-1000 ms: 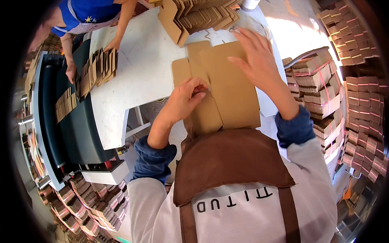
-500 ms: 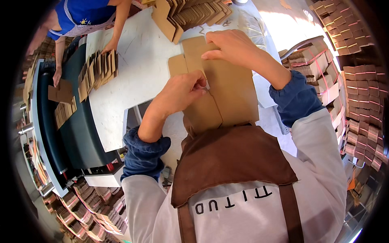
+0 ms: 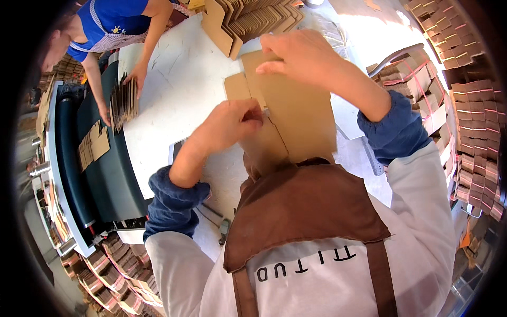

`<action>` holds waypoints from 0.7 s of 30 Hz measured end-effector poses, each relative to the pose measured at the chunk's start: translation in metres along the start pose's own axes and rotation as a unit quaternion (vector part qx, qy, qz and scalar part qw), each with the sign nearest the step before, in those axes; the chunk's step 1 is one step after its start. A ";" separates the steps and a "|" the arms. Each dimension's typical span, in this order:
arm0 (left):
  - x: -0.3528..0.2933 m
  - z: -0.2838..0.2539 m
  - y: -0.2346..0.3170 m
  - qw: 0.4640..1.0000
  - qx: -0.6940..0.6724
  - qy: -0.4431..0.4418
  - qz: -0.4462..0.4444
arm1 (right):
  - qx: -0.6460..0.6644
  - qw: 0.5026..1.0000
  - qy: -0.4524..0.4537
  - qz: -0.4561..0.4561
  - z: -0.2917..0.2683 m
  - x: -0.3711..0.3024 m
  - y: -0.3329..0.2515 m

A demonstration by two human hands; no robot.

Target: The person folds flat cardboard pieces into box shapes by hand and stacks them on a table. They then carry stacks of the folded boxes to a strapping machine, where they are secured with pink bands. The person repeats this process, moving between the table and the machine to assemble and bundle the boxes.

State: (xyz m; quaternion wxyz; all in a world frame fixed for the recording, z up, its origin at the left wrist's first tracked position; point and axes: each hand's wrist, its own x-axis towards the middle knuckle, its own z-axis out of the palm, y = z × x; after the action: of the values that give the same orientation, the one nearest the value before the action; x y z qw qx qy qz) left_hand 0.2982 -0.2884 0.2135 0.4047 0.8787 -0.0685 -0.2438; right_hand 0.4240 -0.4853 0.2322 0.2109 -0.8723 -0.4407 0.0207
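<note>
A folded brown cardboard piece [image 3: 306, 113] leans against my apron, a seam running down its face. Beside that seam, my left hand [image 3: 229, 124] is curled with fingertips pressed together; whatever they may hold is hidden. A small pale bit [image 3: 265, 111] shows on the seam just past those fingertips. My right hand [image 3: 303, 53] hovers over or rests on the cardboard's far end, thumb and forefinger apart; contact is unclear.
A row of nested cardboard pieces [image 3: 253, 21] stands on the white table [image 3: 169, 68]. At left, a co-worker's hands handle cardboard beside a dark-green conveyor belt [image 3: 108, 179]. Strapped cardboard bundles [image 3: 478, 142] are piled at right.
My left hand has drawn slightly left from the seam. My right hand has shifted a little toward the cardboard's far left corner. The co-worker has gathered the cardboard pieces closer together.
</note>
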 end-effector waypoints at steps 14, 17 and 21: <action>-0.027 -0.011 -0.033 0.976 -0.179 -0.112 -0.046 | 0.555 0.766 -0.269 0.183 0.066 -0.038 0.062; -0.017 -0.013 -0.028 0.979 -0.160 -0.130 0.002 | 0.578 0.736 -0.307 0.174 0.090 -0.028 0.080; -0.013 -0.009 -0.027 0.966 -0.195 -0.167 0.011 | 0.589 0.714 -0.333 0.179 0.109 -0.018 0.092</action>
State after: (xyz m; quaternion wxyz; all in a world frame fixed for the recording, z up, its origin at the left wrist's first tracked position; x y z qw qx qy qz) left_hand 0.2890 -0.2606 0.2034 0.5538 0.7287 -0.0962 -0.3912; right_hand 0.4588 -0.5091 0.0952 0.5140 -0.5702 -0.2166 0.6031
